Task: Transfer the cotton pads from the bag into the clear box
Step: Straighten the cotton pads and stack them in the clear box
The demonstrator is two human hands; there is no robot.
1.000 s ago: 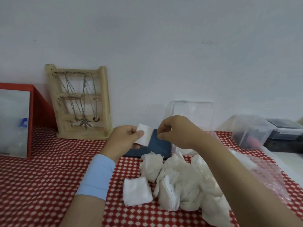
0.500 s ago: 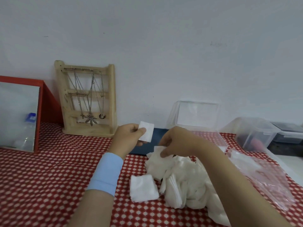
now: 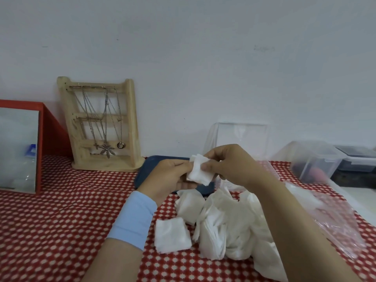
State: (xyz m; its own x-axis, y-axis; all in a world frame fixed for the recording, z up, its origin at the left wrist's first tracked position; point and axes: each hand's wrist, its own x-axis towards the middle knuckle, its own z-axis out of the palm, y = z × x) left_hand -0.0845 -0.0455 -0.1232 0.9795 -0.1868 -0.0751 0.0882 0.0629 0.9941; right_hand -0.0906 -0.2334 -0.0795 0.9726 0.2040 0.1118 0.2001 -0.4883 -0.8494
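Note:
A heap of white cotton pads (image 3: 227, 224) lies on the red checked cloth in front of me. Above it, my left hand (image 3: 169, 178) and my right hand (image 3: 230, 163) both pinch a small stack of cotton pads (image 3: 200, 171) between them. The clear box (image 3: 242, 137) stands behind my right hand with its lid raised against the wall; its lower part is hidden by that hand. The crumpled clear bag (image 3: 333, 218) lies at the right, partly behind my right forearm.
A wooden jewellery stand (image 3: 101, 125) with necklaces leans on the wall at the left, beside a red-framed mirror (image 3: 20, 147). A dark blue tray (image 3: 154, 167) lies behind my left hand. Clear storage bins (image 3: 313, 161) sit at the far right.
My right hand dipped to the heap, then rose with more pads and brought them onto the pad in my left hand. Both hands now hold the stack together.

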